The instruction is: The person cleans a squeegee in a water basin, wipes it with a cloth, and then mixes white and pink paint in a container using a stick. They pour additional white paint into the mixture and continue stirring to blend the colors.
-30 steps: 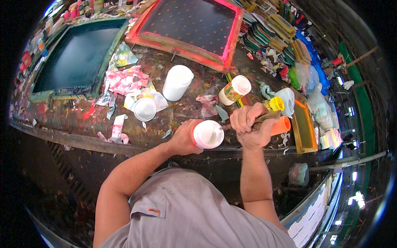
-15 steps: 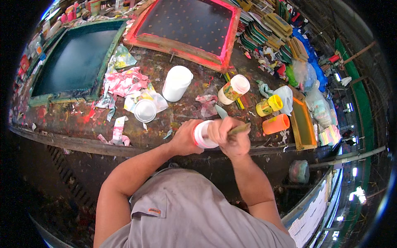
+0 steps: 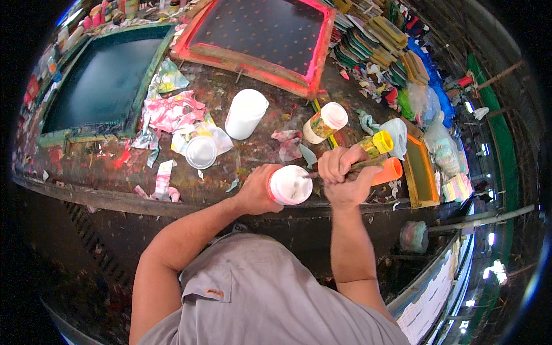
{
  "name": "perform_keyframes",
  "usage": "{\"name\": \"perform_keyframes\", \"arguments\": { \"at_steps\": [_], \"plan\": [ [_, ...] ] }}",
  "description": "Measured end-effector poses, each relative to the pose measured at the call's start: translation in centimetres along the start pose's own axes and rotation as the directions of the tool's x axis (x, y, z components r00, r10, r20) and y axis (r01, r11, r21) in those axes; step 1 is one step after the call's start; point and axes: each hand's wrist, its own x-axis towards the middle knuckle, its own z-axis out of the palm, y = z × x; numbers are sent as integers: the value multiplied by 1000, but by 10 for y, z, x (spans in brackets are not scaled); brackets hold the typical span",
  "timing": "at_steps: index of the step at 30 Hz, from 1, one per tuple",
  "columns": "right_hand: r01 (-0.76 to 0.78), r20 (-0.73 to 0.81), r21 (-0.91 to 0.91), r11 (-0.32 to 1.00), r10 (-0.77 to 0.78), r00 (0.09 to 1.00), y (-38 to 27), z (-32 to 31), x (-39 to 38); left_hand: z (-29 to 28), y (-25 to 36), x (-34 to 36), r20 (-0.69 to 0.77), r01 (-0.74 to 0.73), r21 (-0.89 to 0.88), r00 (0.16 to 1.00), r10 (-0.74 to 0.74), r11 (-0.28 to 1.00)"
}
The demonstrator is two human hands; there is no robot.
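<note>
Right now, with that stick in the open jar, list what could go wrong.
1. The left hand holds the white jar right at the table's front edge; a hard stir could tip it and spill paint over the side.
2. The right hand works the stick close to the orange jar and yellow jar; a wide stroke might knock them.
</note>
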Motion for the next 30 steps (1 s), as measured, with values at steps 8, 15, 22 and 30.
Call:
{"name": "perform_keyframes", "arguments": {
  "at_steps": [8,15,22,30],
  "plan": [
    [-160,88,60,985,155,984,-13,-6,-4,0,1,-1,11,33,13,999,-34,999],
    [-221,257,65,973,198,946,15,16,-19,-1,1,-3,29,58,-3,998,-58,998],
    [79,35,38,996,-81,996,25,21,-8,-1,5,-2,-3,23,12,1000,-23,1000],
    [26,45,71,997,-29,999,7,5,0,1,5,-1,-15,39,-1,999,-39,999]
  ]
}}
